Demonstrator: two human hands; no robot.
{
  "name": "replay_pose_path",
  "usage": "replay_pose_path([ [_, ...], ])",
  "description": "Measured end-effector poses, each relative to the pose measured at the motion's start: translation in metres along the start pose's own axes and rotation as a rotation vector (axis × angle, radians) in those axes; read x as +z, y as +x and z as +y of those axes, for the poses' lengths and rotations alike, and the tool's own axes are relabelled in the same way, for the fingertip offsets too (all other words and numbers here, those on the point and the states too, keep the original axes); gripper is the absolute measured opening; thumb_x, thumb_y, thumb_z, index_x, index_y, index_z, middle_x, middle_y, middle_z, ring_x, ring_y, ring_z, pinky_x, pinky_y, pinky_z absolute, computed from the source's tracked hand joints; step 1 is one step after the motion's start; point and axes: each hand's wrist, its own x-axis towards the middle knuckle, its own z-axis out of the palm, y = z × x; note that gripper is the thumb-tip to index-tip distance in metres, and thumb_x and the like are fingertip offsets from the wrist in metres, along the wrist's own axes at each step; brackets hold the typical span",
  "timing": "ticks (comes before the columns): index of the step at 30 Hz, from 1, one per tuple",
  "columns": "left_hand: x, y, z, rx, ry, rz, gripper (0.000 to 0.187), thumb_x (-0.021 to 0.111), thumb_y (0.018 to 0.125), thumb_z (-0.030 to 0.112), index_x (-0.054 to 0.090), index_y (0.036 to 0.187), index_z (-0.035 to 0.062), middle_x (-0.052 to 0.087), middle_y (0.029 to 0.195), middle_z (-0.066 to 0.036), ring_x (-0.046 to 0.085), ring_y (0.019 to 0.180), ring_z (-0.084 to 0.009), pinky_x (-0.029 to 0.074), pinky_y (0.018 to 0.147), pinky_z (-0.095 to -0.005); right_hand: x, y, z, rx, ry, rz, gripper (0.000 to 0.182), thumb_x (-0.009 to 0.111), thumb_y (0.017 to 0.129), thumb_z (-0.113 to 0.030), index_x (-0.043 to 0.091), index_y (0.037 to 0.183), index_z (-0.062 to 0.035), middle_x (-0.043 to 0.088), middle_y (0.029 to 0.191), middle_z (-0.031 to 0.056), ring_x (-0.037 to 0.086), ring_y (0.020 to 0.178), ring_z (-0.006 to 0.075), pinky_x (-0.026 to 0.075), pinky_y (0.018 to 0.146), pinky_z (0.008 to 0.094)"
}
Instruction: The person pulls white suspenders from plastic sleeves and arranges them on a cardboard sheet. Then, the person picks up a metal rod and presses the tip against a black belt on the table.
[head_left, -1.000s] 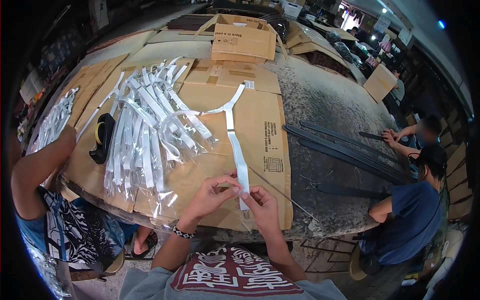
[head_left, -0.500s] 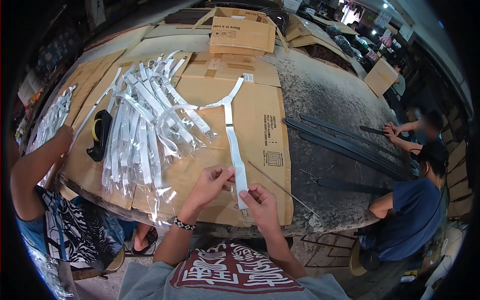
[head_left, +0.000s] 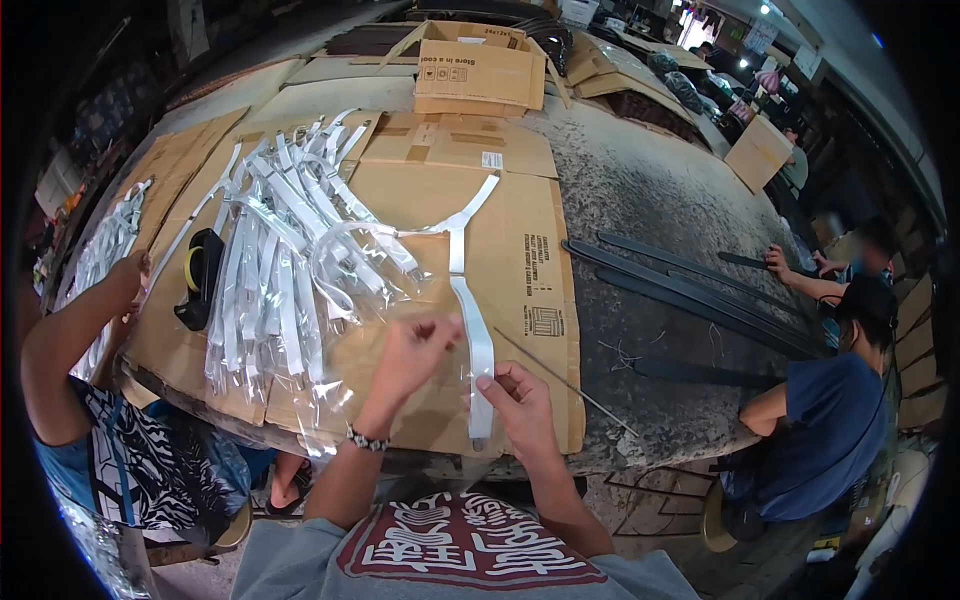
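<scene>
A pair of white Y-shaped suspenders [head_left: 477, 330] lies over the cardboard, one strap running down toward me and the others branching above. My right hand [head_left: 520, 400] pinches the lower part of that strap between thumb and fingers, near its metal-tipped end. Just left of the strap, apart from it, my left hand [head_left: 412, 350] is raised with curled fingers; motion blurs the fingertips. Beyond it lies a heap of white suspenders [head_left: 275, 260] in clear plastic bags. A black tape dispenser [head_left: 200, 278] stands at the heap's left side.
A cardboard sheet [head_left: 520, 215] covers my part of the table. Dark straps [head_left: 690, 300] and a thin rod [head_left: 565, 380] lie to the right, near a co-worker in blue [head_left: 825, 420]. Another person's arm [head_left: 75, 320] reaches in at left. An open carton [head_left: 478, 75] stands at the back.
My left hand has let go of the strap and moved slightly left. The upper branch of the suspenders has shifted down a little. My right hand still pinches the strap.
</scene>
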Motion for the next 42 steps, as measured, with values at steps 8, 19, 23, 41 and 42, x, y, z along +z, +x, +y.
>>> replay_pose_path([
  [8,-0.009,0.198,-0.017,0.314,1.056,0.275,0.027,0.062,0.085,0.011,0.072,0.107,-0.0011,0.072,0.108,-0.024,0.069,0.103,-0.0391,0.054,0.092,-0.0464,-0.007,-0.024,0.009,0.032,0.005,-0.028,0.01,0.065,0.1,-0.008,0.065,0.104,0.0009,0.073,0.089,0.0079,0.07,0.077,0.0129,0.056,0.071,0.0282],
  [19,-0.018,0.276,-0.028,-0.05,1.041,-0.274,0.023,0.071,0.077,0.022,0.074,0.081,0.0003,0.072,0.083,-0.015,0.067,0.077,-0.0232,0.051,0.07,-0.0348,-0.032,-0.038,0.012,0.011,-0.001,-0.059,0.015,0.063,0.102,-0.013,0.065,0.106,0.0012,0.072,0.089,0.0051,0.067,0.079,0.0109,0.053,0.074,0.0266],
  [23,-0.018,0.273,-0.022,-0.032,0.785,-0.352,0.028,0.076,0.079,0.024,0.073,0.087,-0.0024,0.072,0.087,-0.014,0.067,0.077,-0.0214,0.051,0.072,-0.034,-0.036,-0.046,0.006,0.011,0.009,-0.051,0.014,0.064,0.102,-0.013,0.065,0.106,0.0007,0.072,0.091,0.0054,0.067,0.08,0.0104,0.053,0.075,0.0268],
  [41,-0.039,0.131,0.327,0.72,-0.025,-0.505,0.027,0.07,0.096,0.018,0.067,0.118,0.001,0.072,0.104,-0.004,0.069,0.098,-0.0134,0.056,0.091,-0.0292,-0.024,-0.035,-0.053,-0.317,-0.056,-0.01,0.014,0.066,0.098,-0.005,0.065,0.109,0.003,0.075,0.097,0.0126,0.071,0.085,0.0162,0.057,0.078,0.0309],
  [42,-0.04,0.123,0.346,0.791,-0.055,-0.557,0.028,0.069,0.097,0.018,0.068,0.119,0.0013,0.072,0.103,-0.004,0.069,0.097,-0.0134,0.056,0.091,-0.0289,-0.02,-0.029,-0.063,-0.333,-0.052,-0.019,0.013,0.065,0.097,-0.004,0.064,0.109,0.003,0.075,0.097,0.0133,0.072,0.085,0.0171,0.057,0.079,0.0316],
])
